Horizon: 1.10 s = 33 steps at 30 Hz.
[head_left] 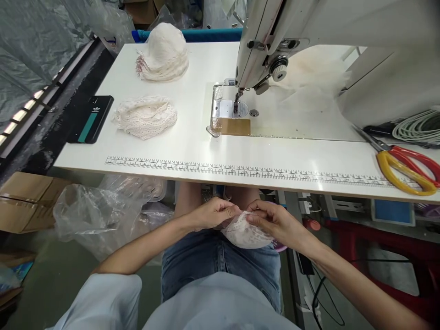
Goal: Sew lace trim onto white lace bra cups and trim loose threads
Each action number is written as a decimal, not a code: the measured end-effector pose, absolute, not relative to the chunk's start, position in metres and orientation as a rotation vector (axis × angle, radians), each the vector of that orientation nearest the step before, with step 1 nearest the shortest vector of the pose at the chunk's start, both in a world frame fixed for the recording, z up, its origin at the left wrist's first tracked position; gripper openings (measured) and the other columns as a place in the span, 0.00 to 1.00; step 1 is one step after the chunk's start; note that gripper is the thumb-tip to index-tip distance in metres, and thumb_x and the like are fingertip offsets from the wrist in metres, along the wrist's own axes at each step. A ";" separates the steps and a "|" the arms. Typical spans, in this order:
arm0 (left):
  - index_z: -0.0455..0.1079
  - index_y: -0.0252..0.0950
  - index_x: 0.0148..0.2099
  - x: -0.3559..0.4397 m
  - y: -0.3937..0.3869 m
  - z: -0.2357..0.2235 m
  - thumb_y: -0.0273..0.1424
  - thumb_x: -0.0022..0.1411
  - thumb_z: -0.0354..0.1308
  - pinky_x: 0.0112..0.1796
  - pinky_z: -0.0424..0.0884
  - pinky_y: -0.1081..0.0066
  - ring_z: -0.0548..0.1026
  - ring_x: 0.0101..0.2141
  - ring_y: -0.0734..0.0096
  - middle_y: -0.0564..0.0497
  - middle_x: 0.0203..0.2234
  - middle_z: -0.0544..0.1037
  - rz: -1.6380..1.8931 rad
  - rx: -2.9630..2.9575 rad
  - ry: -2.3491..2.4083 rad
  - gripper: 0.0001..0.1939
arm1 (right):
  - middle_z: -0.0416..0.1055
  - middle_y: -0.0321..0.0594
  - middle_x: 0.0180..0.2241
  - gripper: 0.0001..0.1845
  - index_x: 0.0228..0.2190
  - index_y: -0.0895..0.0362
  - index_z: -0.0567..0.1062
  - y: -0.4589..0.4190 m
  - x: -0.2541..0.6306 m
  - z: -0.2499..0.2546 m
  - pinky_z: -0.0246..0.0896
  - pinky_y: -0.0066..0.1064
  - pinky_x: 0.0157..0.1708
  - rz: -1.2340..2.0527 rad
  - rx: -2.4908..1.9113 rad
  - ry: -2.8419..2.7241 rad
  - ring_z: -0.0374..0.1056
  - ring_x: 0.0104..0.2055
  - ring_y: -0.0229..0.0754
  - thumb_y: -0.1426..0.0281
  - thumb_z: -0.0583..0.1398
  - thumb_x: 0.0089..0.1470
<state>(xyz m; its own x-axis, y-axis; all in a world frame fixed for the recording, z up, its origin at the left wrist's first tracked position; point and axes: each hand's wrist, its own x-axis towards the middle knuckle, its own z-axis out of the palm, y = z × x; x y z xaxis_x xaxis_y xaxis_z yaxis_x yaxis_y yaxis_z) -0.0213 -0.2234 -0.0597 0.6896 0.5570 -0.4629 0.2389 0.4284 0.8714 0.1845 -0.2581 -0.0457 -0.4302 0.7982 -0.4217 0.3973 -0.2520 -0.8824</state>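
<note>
1. The left hand (218, 214) pinches with thumb and fingers at the near-left edge of the lace piece (248, 234); how firmly, I cannot tell.
2. The right hand (270, 219) grips the same piece from its other side, thumb and fingertips closed on the lace.
3. The lace piece lies between the two hands, over the lap, below the front edge of the table (192, 146).
4. Just ahead of both hands, the ruler (245, 171) runs along the table's edge.
5. Farther ahead stands the sewing machine (261, 50), its needle area roughly in line with the hands.
6. Ahead and left of the left hand lies the lace bundle (146, 117), with the white stack (165, 52) beyond it.
7. The phone (92, 119) is farther left.
8. Ahead and well right of the right hand are the scissors (407, 167).
9. Left of the left hand, below the table, is the plastic bag (99, 220).
</note>
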 end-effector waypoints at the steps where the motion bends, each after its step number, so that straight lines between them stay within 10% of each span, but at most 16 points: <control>1: 0.73 0.29 0.35 -0.022 -0.223 -0.059 0.44 0.57 0.56 0.30 0.64 0.75 0.70 0.28 0.72 0.50 0.25 0.74 0.228 1.157 0.823 0.20 | 0.57 0.29 0.19 0.15 0.32 0.57 0.68 -0.258 0.184 -0.046 0.43 0.25 0.18 1.765 -1.432 -1.636 0.50 0.20 0.32 0.57 0.55 0.57; 15: 0.74 0.31 0.38 -0.029 -0.223 -0.035 0.30 0.55 0.59 0.33 0.70 0.75 0.76 0.31 0.70 0.47 0.30 0.80 0.327 1.344 0.869 0.09 | 0.61 0.32 0.23 0.14 0.31 0.56 0.67 -0.253 0.174 -0.025 0.48 0.26 0.20 1.662 -1.375 -1.815 0.53 0.23 0.33 0.58 0.53 0.59; 26: 0.71 0.34 0.39 -0.045 -0.230 -0.032 0.29 0.59 0.57 0.43 0.66 0.71 0.71 0.39 0.70 0.48 0.36 0.74 0.720 1.753 0.948 0.06 | 0.57 0.44 0.50 0.08 0.32 0.53 0.71 -0.250 0.182 -0.015 0.63 0.33 0.37 1.398 -1.187 -2.111 0.60 0.48 0.45 0.66 0.53 0.60; 33: 0.70 0.35 0.42 -0.033 -0.232 -0.056 0.35 0.51 0.65 0.45 0.64 0.68 0.68 0.42 0.66 0.48 0.38 0.70 0.400 1.738 0.781 0.16 | 0.70 0.40 0.34 0.10 0.32 0.54 0.70 -0.247 0.183 -0.013 0.57 0.39 0.42 1.364 -1.185 -2.330 0.64 0.39 0.44 0.63 0.53 0.60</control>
<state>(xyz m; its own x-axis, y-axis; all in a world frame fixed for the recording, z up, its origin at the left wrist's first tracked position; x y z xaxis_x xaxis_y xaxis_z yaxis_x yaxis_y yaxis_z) -0.0332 -0.2321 -0.0555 0.7221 0.6809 -0.1224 0.2984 -0.1469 0.9431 0.1830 -0.2474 -0.0128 -0.6617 0.7177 -0.2168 0.5404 0.2561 -0.8015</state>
